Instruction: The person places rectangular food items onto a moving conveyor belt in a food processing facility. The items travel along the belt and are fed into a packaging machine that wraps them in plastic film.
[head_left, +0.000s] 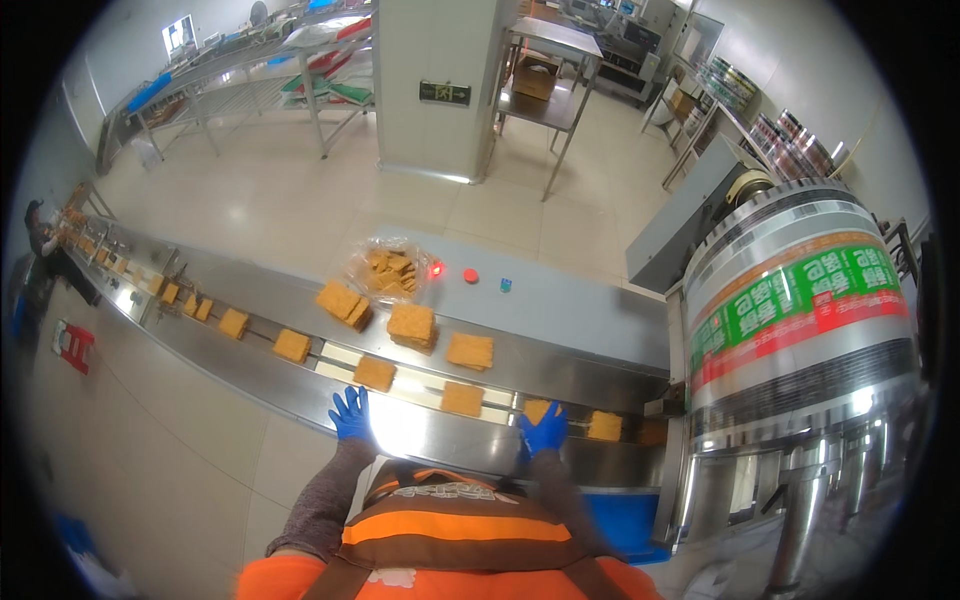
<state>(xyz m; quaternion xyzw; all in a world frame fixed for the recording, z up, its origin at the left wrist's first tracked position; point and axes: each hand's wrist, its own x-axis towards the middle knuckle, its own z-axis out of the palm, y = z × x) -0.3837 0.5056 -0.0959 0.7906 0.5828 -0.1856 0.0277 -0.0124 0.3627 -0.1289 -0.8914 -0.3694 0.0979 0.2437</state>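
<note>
Both of my hands wear blue gloves at the near edge of a steel conveyor (480, 442). My left hand (351, 416) is spread on the steel ledge, just below a stack of square golden-brown crackers (374, 373), and holds nothing. My right hand (543, 430) reaches over the channel with its fingertips on another cracker stack (537, 409); whether it grips the stack is not clear. More squares lie along the channel, one (462, 399) between my hands and one (604, 426) to the right. Taller stacks (411, 325) rest on the far ledge.
A clear plastic bag of broken pieces (390, 270) lies beyond the stacks, near a red button (470, 276). A large roll of printed film (802, 307) stands at right. A blue bin (619, 521) is below the conveyor. Another person (52, 244) stands at the far left end.
</note>
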